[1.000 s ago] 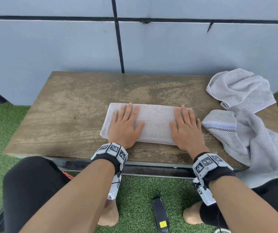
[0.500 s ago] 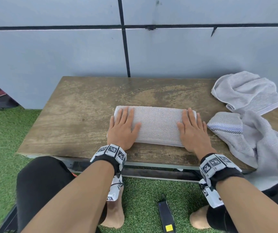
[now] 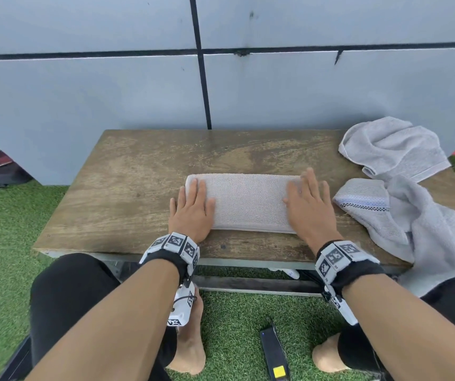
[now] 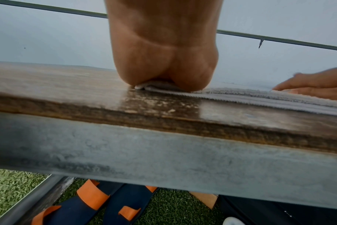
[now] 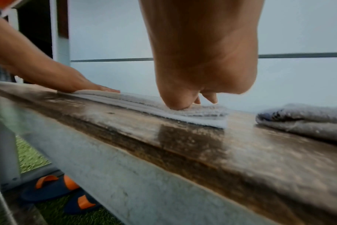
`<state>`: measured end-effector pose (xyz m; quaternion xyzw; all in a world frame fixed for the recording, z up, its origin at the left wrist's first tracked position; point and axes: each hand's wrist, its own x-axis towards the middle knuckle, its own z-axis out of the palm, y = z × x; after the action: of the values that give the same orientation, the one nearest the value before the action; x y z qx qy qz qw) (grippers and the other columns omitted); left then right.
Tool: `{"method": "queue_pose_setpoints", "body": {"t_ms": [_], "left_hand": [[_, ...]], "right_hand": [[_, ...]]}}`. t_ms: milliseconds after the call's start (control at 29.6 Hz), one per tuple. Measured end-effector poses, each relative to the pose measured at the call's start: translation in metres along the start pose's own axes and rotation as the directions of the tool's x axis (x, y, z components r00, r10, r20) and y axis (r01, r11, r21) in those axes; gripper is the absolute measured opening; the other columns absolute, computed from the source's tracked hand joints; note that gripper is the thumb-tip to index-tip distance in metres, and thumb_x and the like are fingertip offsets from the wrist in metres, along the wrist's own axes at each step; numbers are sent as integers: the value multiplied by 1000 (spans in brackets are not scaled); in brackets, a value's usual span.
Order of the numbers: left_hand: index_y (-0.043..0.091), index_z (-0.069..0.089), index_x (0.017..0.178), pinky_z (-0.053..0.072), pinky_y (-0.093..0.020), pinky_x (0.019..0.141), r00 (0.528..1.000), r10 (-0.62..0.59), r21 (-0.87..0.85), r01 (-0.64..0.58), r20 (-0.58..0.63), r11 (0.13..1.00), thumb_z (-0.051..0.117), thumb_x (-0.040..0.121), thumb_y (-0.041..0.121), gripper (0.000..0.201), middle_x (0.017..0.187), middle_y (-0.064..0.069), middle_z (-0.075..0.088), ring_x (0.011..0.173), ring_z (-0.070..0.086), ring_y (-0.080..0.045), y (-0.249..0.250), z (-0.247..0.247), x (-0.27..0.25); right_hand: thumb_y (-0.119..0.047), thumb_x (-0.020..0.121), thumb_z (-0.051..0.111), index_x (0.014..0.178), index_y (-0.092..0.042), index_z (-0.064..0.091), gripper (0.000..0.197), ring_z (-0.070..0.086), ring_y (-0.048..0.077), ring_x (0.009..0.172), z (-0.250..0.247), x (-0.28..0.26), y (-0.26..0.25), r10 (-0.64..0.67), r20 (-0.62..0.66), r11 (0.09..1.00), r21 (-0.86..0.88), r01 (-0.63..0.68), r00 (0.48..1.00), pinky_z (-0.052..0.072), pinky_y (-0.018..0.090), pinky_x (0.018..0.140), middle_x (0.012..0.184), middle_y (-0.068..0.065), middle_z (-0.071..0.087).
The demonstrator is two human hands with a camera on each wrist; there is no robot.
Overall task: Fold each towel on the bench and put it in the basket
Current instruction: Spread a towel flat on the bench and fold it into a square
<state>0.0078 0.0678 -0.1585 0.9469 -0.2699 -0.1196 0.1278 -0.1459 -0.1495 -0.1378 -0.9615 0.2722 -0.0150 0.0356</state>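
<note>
A folded pale grey towel [image 3: 248, 202] lies as a long strip in the middle of the wooden bench [image 3: 138, 188]. My left hand [image 3: 193, 207] presses flat on its left end with straight fingers. My right hand [image 3: 308, 204] lies flat on its right end. In the left wrist view the heel of the left hand [image 4: 164, 68] bears on the towel's edge [image 4: 260, 97]. The right wrist view shows the right hand [image 5: 198, 85] on the towel [image 5: 183, 111]. No basket is in view.
Two loose grey towels sit at the bench's right end, one bunched at the back [image 3: 394, 149], one with a chequered band [image 3: 402, 215] draping over the front edge. A grey wall stands behind. On the grass below lie sandals [image 4: 98, 202] and a black device [image 3: 274, 353].
Both hands have slid outward along the towel, the left to its left end and the right to its right end. The head camera has tilted, so the bench sits lower in view.
</note>
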Motion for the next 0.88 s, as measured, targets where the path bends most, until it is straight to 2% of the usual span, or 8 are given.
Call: {"method": "queue_pose_setpoints", "body": {"t_ms": [101, 202, 405, 506, 607, 709, 776, 877], "left_hand": [[28, -8, 159, -4, -48, 124, 999, -48, 1, 48, 11, 999, 9, 104, 53, 63, 166, 7, -16, 154, -11, -24, 2, 3, -2], [26, -10, 159, -5, -49, 124, 995, -92, -2, 93, 31, 996, 9, 104, 53, 64, 166, 5, -19, 153, -13, -25, 5, 4, -5], [20, -13, 158, -5, -49, 124, 988, -144, -9, 145, 62, 989, 13, 103, 54, 70, 165, -2, -22, 153, -14, -30, 15, -1, -23], [11, -8, 158, 2, -49, 124, 979, -183, -50, 188, 88, 981, 23, 100, 60, 83, 166, -10, -16, 152, -10, -36, 32, -4, -43], [-2, 17, 154, 21, -51, 118, 975, -208, 36, 206, 80, 978, 35, 96, 60, 87, 162, -21, 10, 148, 12, -44, 58, -12, -65], [1, 64, 111, 41, -48, 101, 991, -131, 49, 130, 6, 990, 42, 94, 44, 51, 131, -21, 51, 119, 46, -39, 72, -28, -69], [7, 63, 89, 43, -46, 94, 993, -77, -53, 73, -86, 996, 45, 91, 36, 35, 112, -14, 52, 103, 44, -32, 72, -31, -67], [13, 54, 112, 37, -44, 98, 991, -77, -103, 66, -112, 993, 47, 93, 30, 27, 119, -12, 42, 110, 40, -33, 64, -20, -70]], "right_hand": [[-23, 100, 43, 115, -10, 56, 23, 48, 32, 121, -5, -24, -12, -176, -177, 983, -77, 164, 968, 42, 46, 102, 123, 15, 57], [-35, 101, 43, 104, -15, 54, 23, 52, 23, 91, 3, -52, -17, -304, -204, 951, 2, 311, 931, 47, 37, 81, 100, 3, 57], [-23, 99, 55, 112, -17, 50, 15, 53, 21, 93, 5, -55, -16, -200, -149, 974, 77, 213, 968, 47, 30, 60, 104, 1, 51], [-7, 93, 56, 125, -13, 47, 33, 50, 27, 108, 1, -48, -17, -126, -73, 981, 142, 135, 989, 54, 37, 80, 118, 7, 47], [-4, 94, 52, 151, -7, 31, 60, 35, 36, 139, -3, -39, -11, -116, 56, 957, 274, 97, 992, 38, 44, 111, 154, 14, 31], [-6, 98, 46, 158, -11, 14, 68, 22, 37, 149, -10, -42, -3, -125, 143, 934, 350, 68, 982, 27, 44, 119, 165, 15, 12], [-12, 101, 46, 160, -20, 12, 68, 22, 37, 150, -11, -52, 2, -175, 177, 922, 374, 98, 968, 28, 44, 118, 165, 17, 13], [-22, 103, 45, 160, -32, 8, 69, 3, 33, 155, -8, -68, 7, -237, 229, 922, 360, 144, 944, 19, 46, 124, 168, 15, 4]]}}
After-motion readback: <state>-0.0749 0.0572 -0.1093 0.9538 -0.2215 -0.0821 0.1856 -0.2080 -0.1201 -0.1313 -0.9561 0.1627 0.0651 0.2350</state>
